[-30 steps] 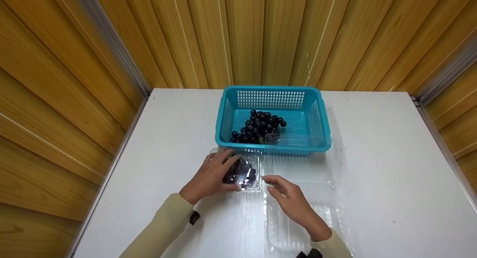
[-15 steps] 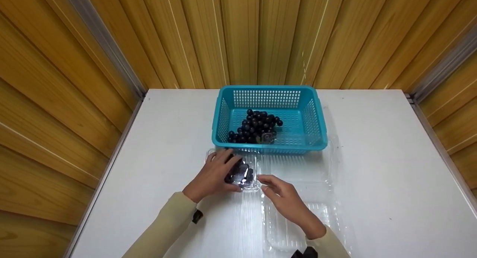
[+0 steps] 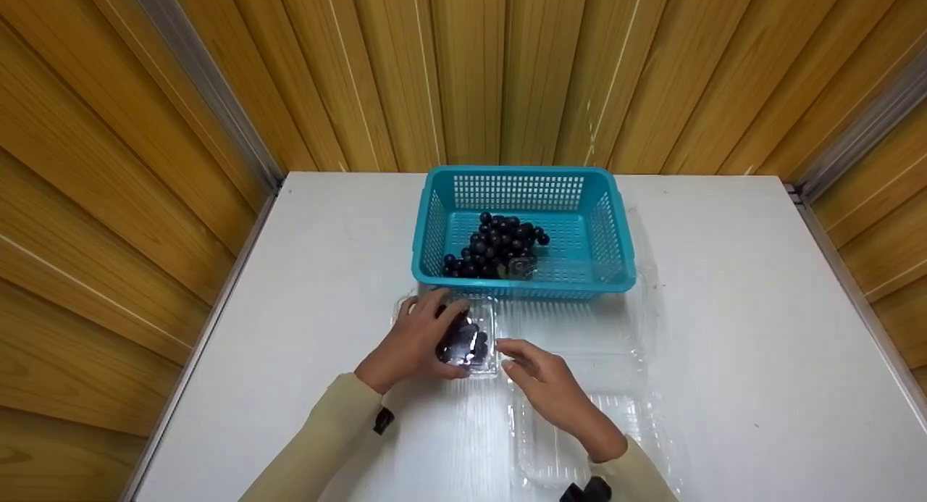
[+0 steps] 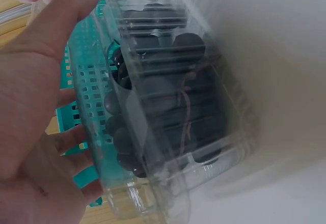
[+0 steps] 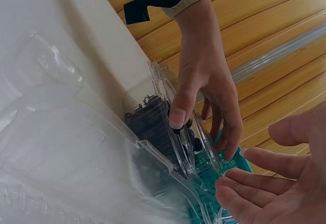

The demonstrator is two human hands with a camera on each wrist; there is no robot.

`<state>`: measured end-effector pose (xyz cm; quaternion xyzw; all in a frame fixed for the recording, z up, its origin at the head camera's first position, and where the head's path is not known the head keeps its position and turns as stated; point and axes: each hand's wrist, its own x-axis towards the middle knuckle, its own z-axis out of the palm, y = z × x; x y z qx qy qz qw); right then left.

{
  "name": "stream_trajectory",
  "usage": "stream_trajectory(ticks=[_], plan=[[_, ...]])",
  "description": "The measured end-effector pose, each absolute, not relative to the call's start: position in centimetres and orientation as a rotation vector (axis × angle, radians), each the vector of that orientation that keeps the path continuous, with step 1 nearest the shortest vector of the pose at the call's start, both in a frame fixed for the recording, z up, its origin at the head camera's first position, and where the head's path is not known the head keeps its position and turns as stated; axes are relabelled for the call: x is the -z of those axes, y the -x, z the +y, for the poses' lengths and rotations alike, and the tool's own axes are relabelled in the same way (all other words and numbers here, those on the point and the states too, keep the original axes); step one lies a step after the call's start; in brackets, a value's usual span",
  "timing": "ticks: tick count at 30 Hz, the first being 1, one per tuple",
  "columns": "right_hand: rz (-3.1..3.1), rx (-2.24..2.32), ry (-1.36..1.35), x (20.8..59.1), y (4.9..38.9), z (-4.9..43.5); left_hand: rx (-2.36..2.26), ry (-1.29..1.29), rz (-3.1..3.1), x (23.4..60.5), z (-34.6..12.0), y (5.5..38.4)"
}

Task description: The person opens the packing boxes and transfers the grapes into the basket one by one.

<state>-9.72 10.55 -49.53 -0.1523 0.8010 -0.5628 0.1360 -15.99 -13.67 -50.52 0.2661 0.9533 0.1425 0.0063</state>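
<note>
A person's left hand grips a clear plastic box of dark grapes at the middle of a white bench, its fingers reaching over the far side and its thumb on the near side. The box sits in front of the near left corner of a teal basket. The right hand, fingers relaxed and grasping nothing, waits just off the box's right side; whether a fingertip touches the plastic cannot be told.

The key relation, as judged here, is that narrow gap: the box lies ahead and to the left of the right hand, while the left hand, the nearer of the 2, already spans it. Nearly square from above, the box shows no clear long axis.

Its thin, glossy walls are ribbed, and a thin reddish-brown stem shows among the round fruit. A lid covers the grapes, though whether it is latched cannot be told.

To the right, more clear plastic packaging lies opened out, running from the basket's near rim toward the bench's near edge. The basket, a slotted rectangle with rounded corners, stands toward the bench's far edge, a bunch of grapes heaped in its left half. Wood-grained panels rise behind.
</note>
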Motion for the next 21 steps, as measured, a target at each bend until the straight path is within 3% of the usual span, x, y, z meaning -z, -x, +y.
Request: stream_trajectory(ticks=[21], plan=[[2.309,1.647,0.473,49.8,9.9,9.8,-0.621,-0.838,3.032,52.3,-14.7,15.5]])
